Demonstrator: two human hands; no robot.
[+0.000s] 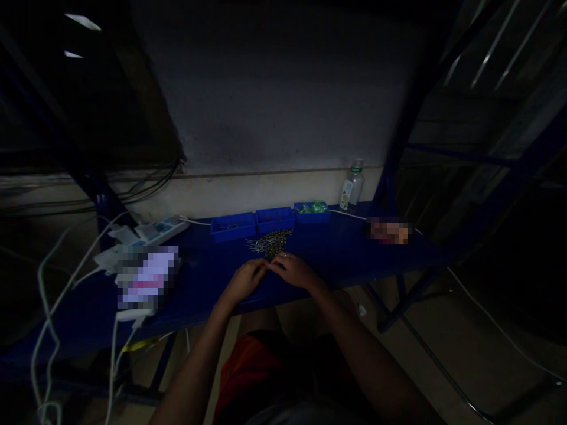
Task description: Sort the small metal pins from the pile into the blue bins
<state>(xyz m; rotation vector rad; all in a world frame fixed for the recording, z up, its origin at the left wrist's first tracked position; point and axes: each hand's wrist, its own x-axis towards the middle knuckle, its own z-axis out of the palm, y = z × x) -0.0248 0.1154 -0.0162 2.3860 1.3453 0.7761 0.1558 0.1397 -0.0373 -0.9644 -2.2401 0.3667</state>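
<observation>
My left hand (pixel 244 280) and my right hand (pixel 294 270) meet at the near side of a pile of small parts (pixel 275 238) on the blue table (pixel 199 283). Fingers of both hands are pinched closed, their tips almost touching. Whatever sits between them is too small and dark to make out. The parts in the pile look brassy and dark, with thin silvery pins or wires sticking out to the left. Just behind it stand a left blue tray (pixel 233 234) with a few thin pieces, a middle blue tray (pixel 274 225), and a right blue tray (pixel 312 218) holding green, clear plastic.
A clear bottle (pixel 352 188) stands against the wall. On the left lie a power strip (pixel 163 230), white cables (pixel 44 319) and a blurred-out pale item (pixel 150 274). Another blurred item (pixel 390 231) sits at the right. Blue frame posts rise at both ends.
</observation>
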